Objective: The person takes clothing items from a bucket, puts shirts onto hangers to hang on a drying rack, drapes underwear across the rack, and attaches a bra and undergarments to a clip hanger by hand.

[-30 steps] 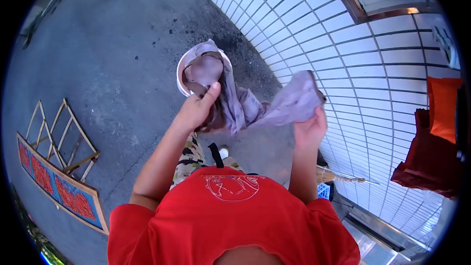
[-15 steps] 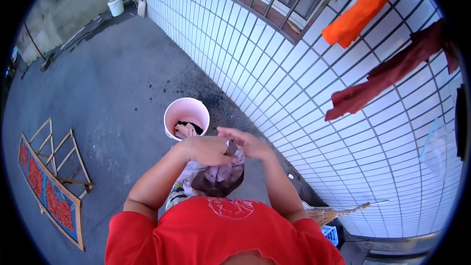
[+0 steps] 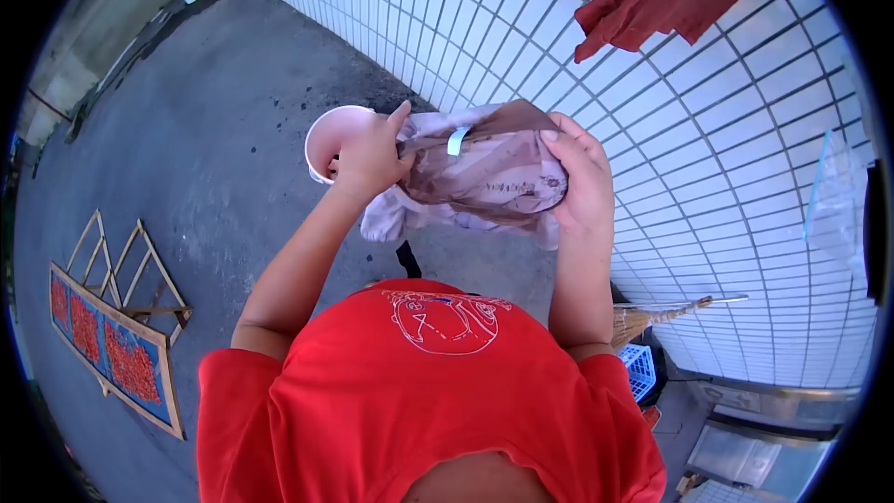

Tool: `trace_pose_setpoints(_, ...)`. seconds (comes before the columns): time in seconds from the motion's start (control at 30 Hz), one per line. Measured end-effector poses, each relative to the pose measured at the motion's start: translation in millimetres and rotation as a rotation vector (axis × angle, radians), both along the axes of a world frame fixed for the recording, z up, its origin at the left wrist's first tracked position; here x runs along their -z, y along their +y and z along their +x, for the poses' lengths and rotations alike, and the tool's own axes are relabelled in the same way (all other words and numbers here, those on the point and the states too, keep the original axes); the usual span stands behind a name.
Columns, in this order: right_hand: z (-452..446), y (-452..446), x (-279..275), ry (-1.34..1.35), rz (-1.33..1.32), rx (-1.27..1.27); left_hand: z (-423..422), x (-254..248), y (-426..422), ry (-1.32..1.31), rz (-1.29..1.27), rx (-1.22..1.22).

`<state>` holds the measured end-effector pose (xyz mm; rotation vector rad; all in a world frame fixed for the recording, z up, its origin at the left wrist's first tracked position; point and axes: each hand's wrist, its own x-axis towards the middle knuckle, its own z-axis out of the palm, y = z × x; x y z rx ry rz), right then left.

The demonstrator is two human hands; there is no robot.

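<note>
one mauve garment (image 3: 507, 163) spread mid-frame, left hand (image 3: 371, 160) clamped on its left edge, right hand (image 3: 585, 177) clamped on the right. if either pinch slips, i reckon that side could flop, maybe catching the pink bucket (image 3: 326, 137) left of centre or hitting the grey floor (image 3: 219, 144).

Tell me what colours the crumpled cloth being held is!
The cloth is pale purple and brown, clearest in the head view.
</note>
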<state>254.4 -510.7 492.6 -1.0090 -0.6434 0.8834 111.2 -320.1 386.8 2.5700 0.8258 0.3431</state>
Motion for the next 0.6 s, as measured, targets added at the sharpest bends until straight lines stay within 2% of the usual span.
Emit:
trace_pose_setpoints(0.1,6.6,-10.6,-9.4,-0.009,0.023,0.016,-3.1,25.7,10.0,-0.012,-0.086,0.007)
trace_pose_setpoints(0.17,10.0,-19.8,-14.6,0.032,0.030,0.038,-6.6,0.5,14.8,0.086,-0.095,0.026)
trace_pose_setpoints(0.23,19.4,-31.2,-6.6,-0.221,-0.050,0.146,-8.3,-20.0,35.1,0.312,-0.799,0.047)
trace_pose_setpoints(0.27,23.2,-34.2,-2.1,-0.395,-0.133,0.252,-11.8,-19.5,45.0,0.105,-0.970,0.030)
trace_pose_setpoints(0.3,26.5,-37.1,4.1,-0.388,-0.139,0.266,-13.1,-18.5,51.6,-0.108,-1.135,0.008)
trace_pose_setpoints(0.33,30.4,-39.2,12.0,-0.659,-0.314,0.437,-8.1,-18.1,49.4,-0.416,-1.207,-0.078)
trace_pose_setpoints(0.37,35.7,-41.1,22.3,-0.927,-0.496,0.603,0.6,-23.2,44.4,-0.405,-1.208,-0.073)
trace_pose_setpoints(0.4,44.3,-44.5,45.1,-0.912,-0.503,0.617,10.3,-29.6,37.1,-0.691,-1.269,-0.117)
trace_pose_setpoints(0.43,58.6,-45.3,73.2,-1.137,-0.615,0.637,18.3,-34.2,33.4,-0.989,-1.312,-0.166)
trace_pose_setpoints(0.47,65.8,-48.3,90.5,-1.366,-0.729,0.649,23.4,-33.6,31.9,-0.980,-1.312,-0.161)
trace_pose_setpoints(0.5,68.0,-52.4,95.5,-1.367,-0.728,0.653,28.8,-31.9,31.7,-0.924,-1.192,-0.121)
trace_pose_setpoints(0.53,65.8,-52.3,90.7,-1.239,-0.650,0.672,32.8,-35.9,31.9,-0.872,-1.071,-0.086)
trace_pose_setpoints(0.57,62.5,-52.3,88.1,-1.106,-0.576,0.685,33.8,-40.4,36.1,-0.873,-1.070,-0.087)
trace_pose_setpoints(0.6,62.2,-56.4,81.7,-0.754,-0.539,0.635,31.9,-45.0,42.0,-0.631,-0.808,0.013)
